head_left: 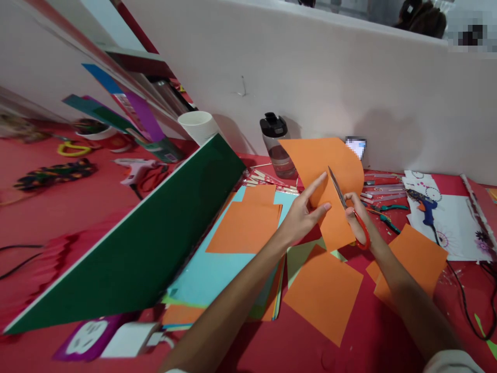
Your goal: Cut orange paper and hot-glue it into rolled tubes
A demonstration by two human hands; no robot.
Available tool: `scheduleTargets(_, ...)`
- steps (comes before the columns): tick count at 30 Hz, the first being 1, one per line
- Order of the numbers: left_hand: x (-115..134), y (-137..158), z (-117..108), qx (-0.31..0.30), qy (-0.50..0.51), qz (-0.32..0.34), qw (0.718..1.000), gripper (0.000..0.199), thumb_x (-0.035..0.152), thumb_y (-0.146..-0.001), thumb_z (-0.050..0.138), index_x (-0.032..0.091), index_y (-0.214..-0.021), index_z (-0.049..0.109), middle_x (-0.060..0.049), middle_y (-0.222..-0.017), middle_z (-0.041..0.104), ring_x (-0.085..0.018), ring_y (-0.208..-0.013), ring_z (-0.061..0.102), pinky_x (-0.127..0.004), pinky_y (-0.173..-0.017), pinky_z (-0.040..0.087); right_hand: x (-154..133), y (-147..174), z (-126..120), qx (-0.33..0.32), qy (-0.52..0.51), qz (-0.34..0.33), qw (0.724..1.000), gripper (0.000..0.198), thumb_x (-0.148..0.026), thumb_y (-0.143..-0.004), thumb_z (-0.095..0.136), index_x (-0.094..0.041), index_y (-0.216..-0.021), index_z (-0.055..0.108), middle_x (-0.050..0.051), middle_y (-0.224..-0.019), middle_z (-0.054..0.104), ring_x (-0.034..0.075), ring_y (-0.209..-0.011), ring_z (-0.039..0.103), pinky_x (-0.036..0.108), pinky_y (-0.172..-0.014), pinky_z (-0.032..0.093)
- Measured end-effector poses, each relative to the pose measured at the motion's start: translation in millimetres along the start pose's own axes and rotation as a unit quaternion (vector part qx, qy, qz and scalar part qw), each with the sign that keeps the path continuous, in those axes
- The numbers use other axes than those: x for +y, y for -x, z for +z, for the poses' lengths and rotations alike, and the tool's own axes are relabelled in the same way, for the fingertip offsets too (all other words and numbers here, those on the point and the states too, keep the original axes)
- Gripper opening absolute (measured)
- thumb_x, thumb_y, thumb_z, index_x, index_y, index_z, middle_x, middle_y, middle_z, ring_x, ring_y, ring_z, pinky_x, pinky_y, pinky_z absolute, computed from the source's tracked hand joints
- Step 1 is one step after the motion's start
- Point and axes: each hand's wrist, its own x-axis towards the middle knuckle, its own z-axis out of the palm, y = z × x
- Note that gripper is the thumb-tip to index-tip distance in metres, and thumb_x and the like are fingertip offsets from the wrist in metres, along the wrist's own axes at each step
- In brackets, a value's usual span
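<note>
My left hand (305,217) grips an orange paper sheet (326,155), its thumb and index finger lying along the near face. The sheet stands up off the table, and its top right corner curls over. My right hand (356,215) holds a pair of scissors (363,233) by the orange-red handles, the blades pointing up and left across the paper. Whether the blades are cutting into it I cannot tell. Below my hands a square of orange paper (326,295) lies on the red table, partly over a light green sheet. More orange pieces (417,261) lie under my right forearm.
Left of my arms, a green board (128,254) leans beside a stack of blue paper (205,274). A water bottle (277,150) and white cup (198,127) stand near the wall. A blue glue gun (429,210) with a cord lies at right; a charger (130,339) lies front left.
</note>
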Motion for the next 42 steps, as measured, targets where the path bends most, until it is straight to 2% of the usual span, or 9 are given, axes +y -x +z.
scheduleTargets(5,0,-5,-16,0.070,0.045,0.004,0.997,0.077,0.051,-0.087,0.076,0.025,-0.155,0.050,-0.012,-0.165,0.044,-0.033,-0.153,0.040,-0.048,-0.125,0.038,-11,6,-33,-0.201,-0.134,0.104,0.965,0.080,-0.095,-0.074,0.051,-0.029,-0.118,0.044,-0.009,-0.058,0.050,0.013,-0.039,0.039,0.025,-0.037,0.031)
scheduleTargets(8,4,-7,-30,0.100,0.068,-0.011,0.993,0.068,0.047,-0.084,0.080,0.022,-0.144,0.062,-0.013,-0.159,0.052,-0.034,-0.152,0.042,-0.045,-0.118,0.046,-13,11,-64,-0.239,-0.179,0.095,0.950,0.074,-0.088,-0.076,0.062,-0.025,-0.113,0.056,-0.008,-0.054,0.048,0.010,-0.037,0.036,0.025,-0.037,0.030)
scheduleTargets(11,13,-7,-41,0.115,0.124,-0.067,0.983,0.055,0.043,-0.079,0.083,0.020,-0.128,0.073,-0.012,-0.147,0.065,-0.035,-0.141,0.056,-0.038,-0.104,0.057,-12,11,-87,-0.191,-0.196,0.048,0.961,0.068,-0.082,-0.081,0.063,-0.022,-0.112,0.063,-0.005,-0.054,0.051,0.010,-0.037,0.037,0.026,-0.037,0.033)
scheduleTargets(16,25,-2,-49,0.086,0.242,-0.133,0.957,0.055,0.039,-0.066,0.090,0.021,-0.117,0.079,-0.007,-0.104,0.082,-0.026,-0.087,0.079,-0.031,-0.073,0.064,0,-4,-90,0.012,-0.160,0.039,0.986,0.042,-0.060,-0.088,0.073,-0.027,-0.108,0.058,0.000,-0.074,0.069,0.014,-0.053,0.061,0.025,-0.045,0.048)
scheduleTargets(23,23,8,-47,0.041,0.337,-0.120,0.933,0.053,0.029,-0.065,0.091,0.027,-0.116,0.078,-0.002,-0.104,0.082,-0.020,-0.084,0.078,-0.026,-0.072,0.063,25,-18,-53,0.042,-0.231,0.074,0.969,0.060,-0.063,-0.074,0.084,-0.030,-0.114,0.054,0.001,-0.094,0.073,0.021,-0.081,0.074,0.031,-0.061,0.061)
scheduleTargets(28,9,8,-55,-0.023,0.257,-0.145,0.955,0.053,0.034,-0.068,0.089,0.027,-0.119,0.076,-0.005,-0.124,0.076,-0.024,-0.095,0.077,-0.033,-0.079,0.064,34,-21,-39,0.060,-0.264,0.109,0.956,0.070,-0.084,-0.068,0.074,-0.029,-0.109,0.062,0.004,-0.089,0.073,0.025,-0.085,0.074,0.034,-0.060,0.060)
scheduleTargets(32,3,-1,-68,-0.119,0.051,-0.105,0.986,0.043,0.038,-0.080,0.083,0.030,-0.121,0.075,-0.008,-0.143,0.065,-0.032,-0.122,0.068,-0.041,-0.095,0.062,36,-24,-59,0.046,-0.247,0.113,0.961,0.090,-0.103,-0.071,0.035,-0.027,-0.108,0.066,0.010,-0.086,0.074,0.031,-0.084,0.073,0.042,-0.059,0.058)
scheduleTargets(36,-5,-9,-71,-0.193,-0.099,-0.040,0.975,0.051,0.042,-0.088,0.075,0.033,-0.136,0.066,-0.009,-0.147,0.062,-0.031,-0.138,0.058,-0.044,-0.108,0.055,40,-21,-91,0.036,-0.214,0.103,0.971,0.083,-0.100,-0.069,0.047,-0.027,-0.103,0.067,0.006,-0.073,0.069,0.026,-0.063,0.067,0.037,-0.047,0.050)
scheduleTargets(42,-18,-9,-63,-0.221,-0.127,-0.027,0.967,0.056,0.041,-0.091,0.070,0.032,-0.145,0.058,-0.012,-0.148,0.061,-0.031,-0.136,0.060,-0.038,-0.099,0.058,37,-11,-103,0.026,-0.182,0.103,0.978,0.057,-0.071,-0.076,0.076,-0.029,-0.109,0.058,0.001,-0.079,0.067,0.020,-0.064,0.064,0.032,-0.054,0.049)
